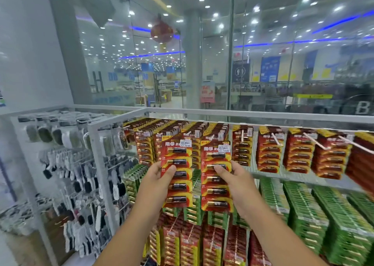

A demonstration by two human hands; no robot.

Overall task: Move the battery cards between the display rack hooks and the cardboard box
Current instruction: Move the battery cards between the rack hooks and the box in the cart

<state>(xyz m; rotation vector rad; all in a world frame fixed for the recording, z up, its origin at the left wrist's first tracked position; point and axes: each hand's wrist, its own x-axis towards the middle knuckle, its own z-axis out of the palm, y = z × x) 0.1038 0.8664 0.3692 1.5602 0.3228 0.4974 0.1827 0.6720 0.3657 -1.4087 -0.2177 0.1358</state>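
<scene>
Two red-and-yellow battery cards hang at the front of the rack's top row. My left hand grips the left card by its left edge, thumb across the front. My right hand grips the right card by its right edge, thumb on the front. Both cards reach up to the white hooks of the top row, where more red battery cards hang in packed rows. No cardboard box is in view.
Green battery cards fill the middle row and red ones the bottom row. A white metal frame separates a side rack of socks on the left. A glass wall stands behind the rack.
</scene>
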